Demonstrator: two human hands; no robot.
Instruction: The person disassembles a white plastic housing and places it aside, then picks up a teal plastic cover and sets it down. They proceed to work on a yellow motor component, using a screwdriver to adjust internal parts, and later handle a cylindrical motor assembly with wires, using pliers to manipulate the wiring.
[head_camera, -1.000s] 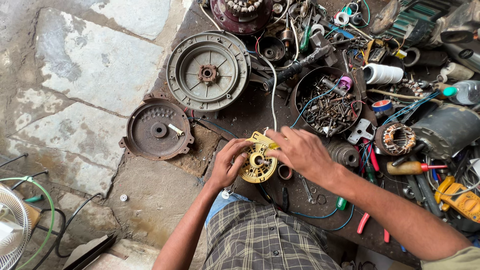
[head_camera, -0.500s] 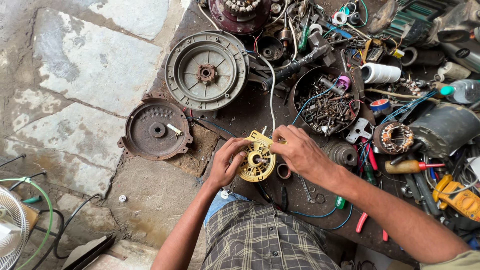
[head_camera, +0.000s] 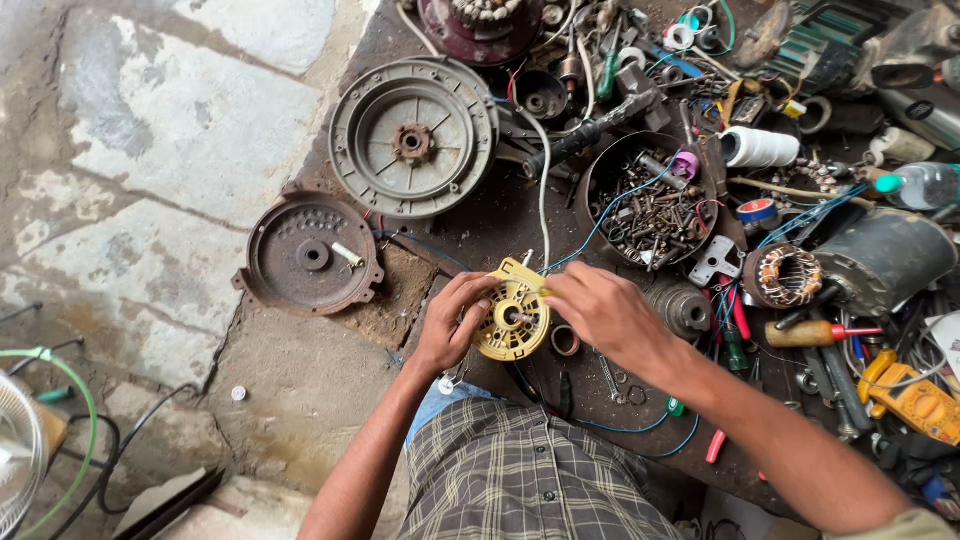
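A round yellow plastic motor part (head_camera: 510, 318) with a metal shaft at its centre sits between both hands, just above the dark work mat. My left hand (head_camera: 452, 325) grips its left rim with curled fingers. My right hand (head_camera: 598, 310) holds its upper right edge, where white and blue wires (head_camera: 545, 215) run off toward the back. My lap in checked cloth (head_camera: 520, 470) is directly below.
Two round metal motor covers lie to the left: a grey one (head_camera: 413, 135) and a rusty one (head_camera: 310, 255). A bowl of screws (head_camera: 648, 200), a copper-wound stator (head_camera: 787, 275), a dark motor body (head_camera: 885, 255), screwdrivers (head_camera: 820, 332) and a yellow meter (head_camera: 915, 400) crowd the right. A fan guard (head_camera: 20, 460) stands at bottom left.
Both hands have stayed on the yellow part. My right hand has shifted slightly on its upper edge, and the part has turned a little.
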